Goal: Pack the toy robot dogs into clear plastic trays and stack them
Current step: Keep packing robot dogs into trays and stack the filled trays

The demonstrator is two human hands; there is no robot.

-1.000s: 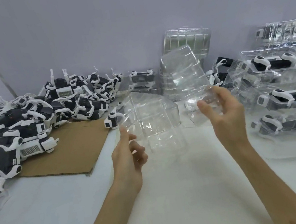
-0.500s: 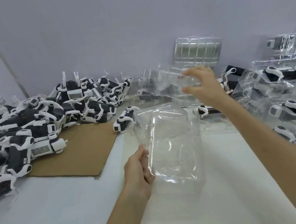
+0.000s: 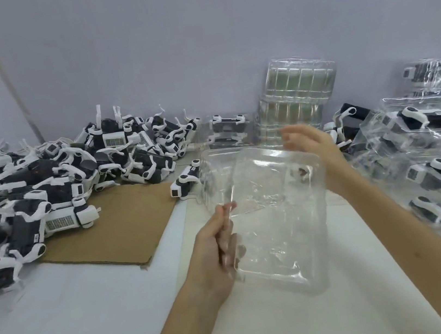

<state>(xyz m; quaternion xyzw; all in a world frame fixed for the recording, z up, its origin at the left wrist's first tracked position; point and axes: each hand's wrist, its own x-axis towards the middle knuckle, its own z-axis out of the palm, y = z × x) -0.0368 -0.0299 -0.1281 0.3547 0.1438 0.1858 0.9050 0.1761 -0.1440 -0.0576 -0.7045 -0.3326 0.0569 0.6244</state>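
Observation:
I hold a clear plastic tray [image 3: 275,215] tilted above the white table [image 3: 92,314], and it has no dog in it. My left hand [image 3: 217,250] grips its near left edge, with the fingers curled round the rim. At the far right corner, the fingers of my right hand [image 3: 307,142] curl over the rim. Loose black-and-white toy robot dogs [image 3: 53,186] are heaped at the left. A single dog [image 3: 184,183] lies just beyond the tray's left side.
A stack of clear trays [image 3: 297,98] leans on the back wall. Trays with packed dogs [image 3: 434,152] are piled at the right. A brown cardboard sheet [image 3: 125,224] lies under the heap's edge. Another clear tray [image 3: 214,173] stands behind the held one.
My right hand has come back from the trays at the rear and now meets the held tray's far corner. The tray has risen and tilted towards me in my left hand.

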